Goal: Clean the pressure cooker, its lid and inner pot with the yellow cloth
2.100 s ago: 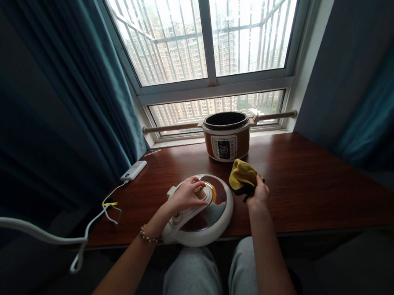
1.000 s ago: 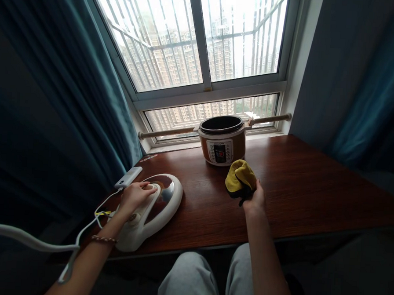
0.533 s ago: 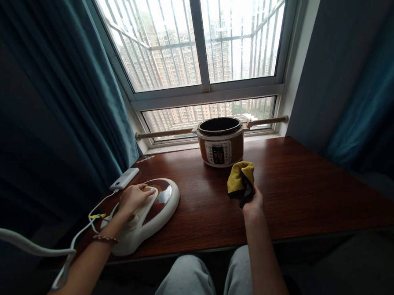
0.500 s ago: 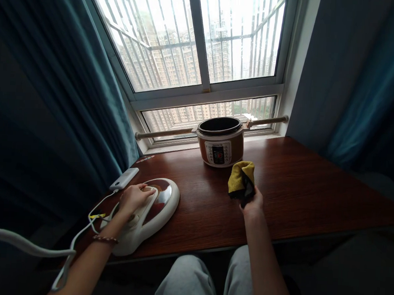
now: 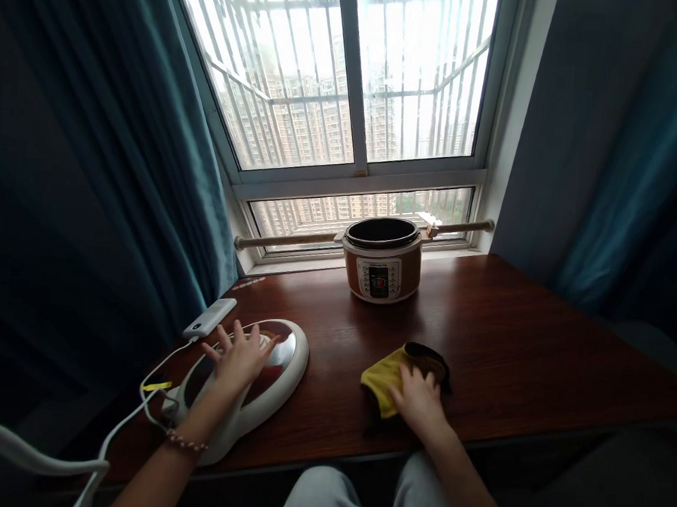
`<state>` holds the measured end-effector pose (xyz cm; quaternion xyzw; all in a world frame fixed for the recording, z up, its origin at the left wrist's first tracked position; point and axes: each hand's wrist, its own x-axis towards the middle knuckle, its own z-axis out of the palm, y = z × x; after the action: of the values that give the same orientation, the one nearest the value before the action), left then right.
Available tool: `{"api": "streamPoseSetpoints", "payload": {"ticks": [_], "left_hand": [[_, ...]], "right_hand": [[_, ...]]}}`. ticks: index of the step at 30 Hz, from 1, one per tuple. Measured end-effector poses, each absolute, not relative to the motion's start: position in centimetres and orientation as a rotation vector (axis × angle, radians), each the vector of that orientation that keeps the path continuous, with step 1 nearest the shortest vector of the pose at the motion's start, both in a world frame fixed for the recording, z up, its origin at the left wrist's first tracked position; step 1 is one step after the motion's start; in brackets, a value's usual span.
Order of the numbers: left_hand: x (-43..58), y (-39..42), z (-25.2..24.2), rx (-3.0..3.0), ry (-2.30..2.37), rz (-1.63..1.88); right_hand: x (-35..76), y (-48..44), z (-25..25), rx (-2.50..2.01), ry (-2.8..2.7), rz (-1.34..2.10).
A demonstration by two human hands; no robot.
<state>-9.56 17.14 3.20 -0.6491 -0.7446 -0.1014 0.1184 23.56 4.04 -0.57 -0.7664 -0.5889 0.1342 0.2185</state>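
A white and brown cooker lid lies flat at the left front of the wooden table. My left hand hovers over its handle with fingers spread, holding nothing. A yellow and dark cloth lies on the table in front of me. My right hand rests flat on the cloth, fingers stretched. The open brown electric cooker pot stands at the back near the window, out of reach of both hands.
A white power bank with a white cable lies left of the lid, the cable running off the table edge. A wooden rod spans the window sill. Teal curtains hang on both sides. My knees sit below the table's front edge.
My left hand has let go of the lid handle and spread its fingers. My right hand has lowered the cloth from the air to the table and now presses it flat nearer me.
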Motion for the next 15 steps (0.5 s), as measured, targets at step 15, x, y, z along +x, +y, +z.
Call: {"api": "streamPoseSetpoints", "payload": {"ticks": [15], "left_hand": [[1.7,30.6,3.5,-2.532,-2.174,-1.396]], "right_hand": [[41.1,20.8,11.5,-1.666,-0.934,0.274]]}}
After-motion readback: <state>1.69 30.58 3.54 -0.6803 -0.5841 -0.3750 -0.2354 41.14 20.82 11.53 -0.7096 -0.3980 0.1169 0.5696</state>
